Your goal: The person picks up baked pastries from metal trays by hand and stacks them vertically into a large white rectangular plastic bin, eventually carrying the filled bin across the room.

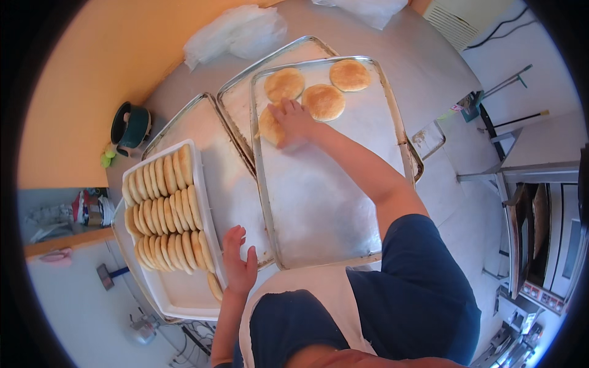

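Several round flat breads [324, 102] lie at the far end of a metal baking tray [322, 193]. My right hand [297, 123] rests over the leftmost one [270, 126], its palm covering part of that bread; whether the fingers grip it cannot be told. Nearer to me, my left hand [240, 262] hovers beside a white plastic tray [186, 309], fingers apart and nothing in them. That white tray holds three rows of breads standing on edge [168, 214]. One more bread [214, 286] leans at its near right side.
Other metal trays [225, 184] lie under and beside these on the table [428, 60]. Clear plastic bags [239, 34] and a dark green pot [130, 125] stand along the far side. An oven [563, 239] and a metal rack [543, 171] are at the right.
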`<state>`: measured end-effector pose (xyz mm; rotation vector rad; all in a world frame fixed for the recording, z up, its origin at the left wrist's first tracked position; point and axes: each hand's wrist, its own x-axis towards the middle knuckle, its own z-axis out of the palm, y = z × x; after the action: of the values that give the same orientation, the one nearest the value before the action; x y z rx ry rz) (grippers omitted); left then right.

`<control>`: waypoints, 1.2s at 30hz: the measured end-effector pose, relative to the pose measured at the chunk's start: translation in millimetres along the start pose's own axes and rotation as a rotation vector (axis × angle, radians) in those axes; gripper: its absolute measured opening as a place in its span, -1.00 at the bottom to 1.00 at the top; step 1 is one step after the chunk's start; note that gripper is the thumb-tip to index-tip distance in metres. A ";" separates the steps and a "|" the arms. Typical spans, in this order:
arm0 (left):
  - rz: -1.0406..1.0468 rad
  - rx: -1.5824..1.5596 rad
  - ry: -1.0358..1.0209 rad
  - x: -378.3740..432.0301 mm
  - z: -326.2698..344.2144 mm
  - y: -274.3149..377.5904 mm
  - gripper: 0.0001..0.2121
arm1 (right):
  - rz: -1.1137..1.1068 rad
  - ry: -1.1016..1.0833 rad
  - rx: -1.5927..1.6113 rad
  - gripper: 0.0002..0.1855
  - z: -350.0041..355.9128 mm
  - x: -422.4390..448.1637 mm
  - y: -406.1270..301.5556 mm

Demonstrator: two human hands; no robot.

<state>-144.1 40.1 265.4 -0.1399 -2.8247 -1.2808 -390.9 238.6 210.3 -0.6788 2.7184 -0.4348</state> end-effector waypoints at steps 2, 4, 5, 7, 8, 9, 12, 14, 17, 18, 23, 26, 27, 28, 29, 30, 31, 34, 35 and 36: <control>-0.027 -0.024 -0.019 -3.2 2.0 -4.9 -0.66 | -0.050 -0.075 0.010 0.03 -0.9 -16.4 -1.7; -0.051 -0.051 -0.034 -5.6 6.6 -8.3 -0.66 | -0.048 -0.081 0.145 0.04 0.2 -18.8 10.4; -0.065 -0.078 -0.049 -4.8 8.2 -10.6 -0.65 | -0.048 -0.084 0.212 0.04 1.1 -19.8 17.2; -0.098 -0.126 -0.079 -6.4 9.4 -13.3 -0.64 | -0.001 0.094 0.060 0.04 -6.6 -6.3 48.2; -0.104 -0.151 -0.080 -4.4 11.6 -13.2 -0.64 | 0.037 0.125 -0.028 0.03 -9.9 2.8 65.1; -0.112 -0.175 -0.078 -1.7 14.3 -12.4 -0.65 | 0.083 0.102 -0.045 0.03 -12.8 3.4 73.3; -0.114 -0.218 -0.124 10.3 21.6 -6.9 -0.65 | 0.172 0.038 -0.086 0.05 -16.6 -2.1 84.4; -0.139 -0.257 -0.181 19.1 26.6 -7.7 -0.66 | 0.181 0.016 -0.112 0.07 -15.5 -10.3 84.4; -0.196 -0.298 -0.274 30.0 35.7 -13.0 -0.67 | 0.204 0.008 -0.147 0.05 -10.4 -26.9 79.2; -0.226 -0.339 -0.282 31.9 40.6 -19.4 -0.67 | 0.229 0.008 -0.001 0.05 -8.2 -32.7 79.3; -0.436 -0.650 -0.249 63.5 64.5 -38.6 -0.59 | -0.101 0.086 0.459 0.02 -20.3 -45.4 55.1; -0.517 -0.805 -0.174 84.3 73.3 -38.3 -0.51 | -0.202 0.047 0.173 0.03 -12.0 -52.4 -2.3; -0.524 -0.838 -0.162 90.5 78.1 -41.8 -0.49 | -0.256 0.062 0.045 0.04 -2.0 -51.1 -10.7; -0.533 -0.871 -0.149 95.9 80.7 -43.1 -0.47 | -0.312 0.075 -0.084 0.04 2.2 -49.6 -13.2; -0.532 -0.893 -0.164 99.9 80.9 -42.8 -0.47 | -0.290 0.038 0.004 0.02 1.2 -47.1 -8.9; -0.534 -0.918 -0.168 103.8 79.7 -41.2 -0.47 | -0.278 -0.004 0.091 0.01 -4.2 -41.3 -4.6; -0.545 -0.941 -0.168 104.9 79.5 -40.5 -0.47 | -0.270 -0.054 0.182 -0.01 -8.8 -35.3 1.0; -0.530 -0.947 -0.126 111.3 87.9 -40.4 -0.49 | -0.014 0.326 0.090 -0.07 -25.1 5.3 76.3; -0.552 -0.986 -0.123 114.4 89.2 -37.3 -0.50 | 0.206 0.316 -0.112 -0.03 -31.1 20.3 103.6; -0.573 -1.026 -0.119 117.5 89.2 -32.8 -0.51 | 0.373 0.294 -0.172 -0.02 -37.9 26.3 124.6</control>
<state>-263.9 93.5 190.4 0.6221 -2.0103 -2.7726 -476.9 338.7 194.2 -0.1406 3.0952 -0.2242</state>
